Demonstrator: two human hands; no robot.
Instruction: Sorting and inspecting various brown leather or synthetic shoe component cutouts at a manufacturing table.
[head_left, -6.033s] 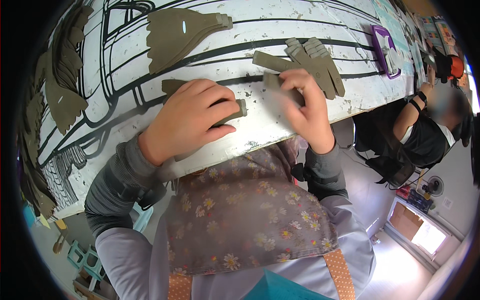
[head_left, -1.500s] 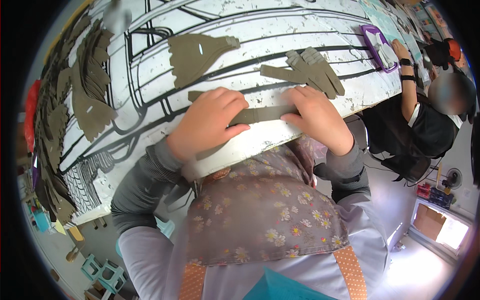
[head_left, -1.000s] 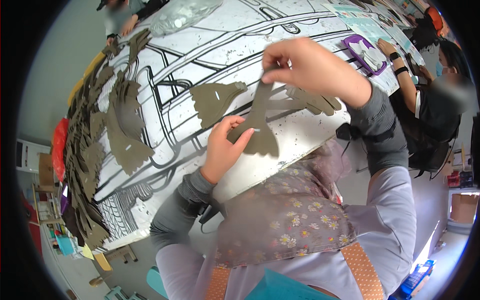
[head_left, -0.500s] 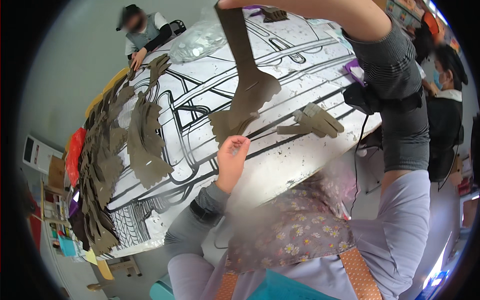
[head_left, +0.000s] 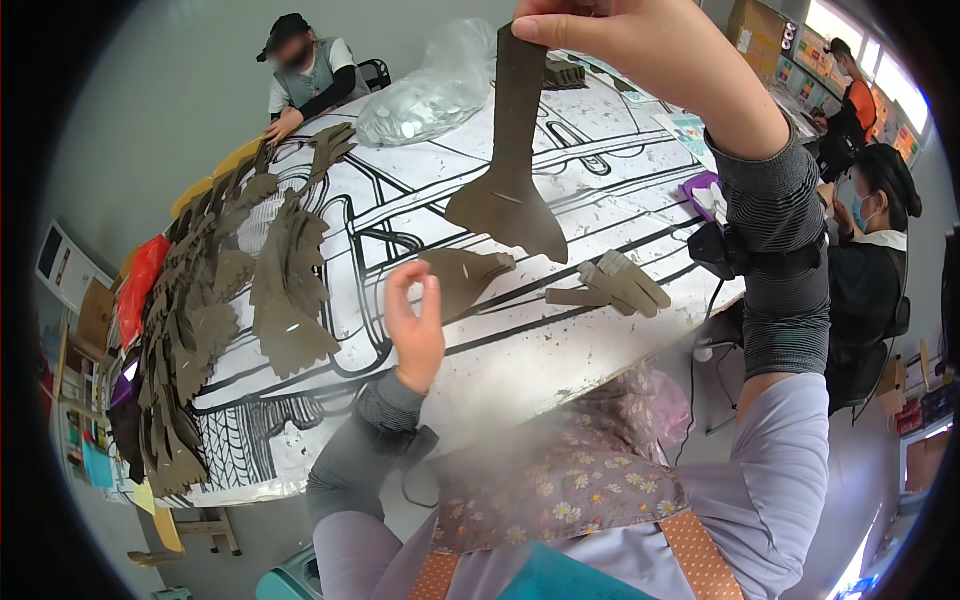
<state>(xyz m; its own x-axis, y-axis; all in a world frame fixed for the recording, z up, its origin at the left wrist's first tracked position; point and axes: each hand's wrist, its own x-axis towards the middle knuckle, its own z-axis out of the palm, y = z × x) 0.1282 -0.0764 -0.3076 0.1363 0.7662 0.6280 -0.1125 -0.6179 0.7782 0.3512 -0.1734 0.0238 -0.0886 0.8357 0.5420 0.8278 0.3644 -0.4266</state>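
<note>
My right hand is raised over the table, its thumb and fingers pinching the narrow top of a dark olive-brown cut sheet piece. The piece hangs down and flares into a wide lower end with a wavy edge. Behind and below it, a similar brown flared piece lies on the table. Beside that one is my left hand, lifted with thumb and forefinger apart and nothing visible in them. A small heap of short brown strips rests on the right.
Long overlapping rows of brown pieces cover the table's left side. A clear plastic bag and a purple-edged item lie farther back. The table bears black line drawings. A person sits across; others are at right.
The piece in my right hand has swung clear of the lower piece, and that hand has shifted right. My left hand has moved left and up, its fingers parting.
</note>
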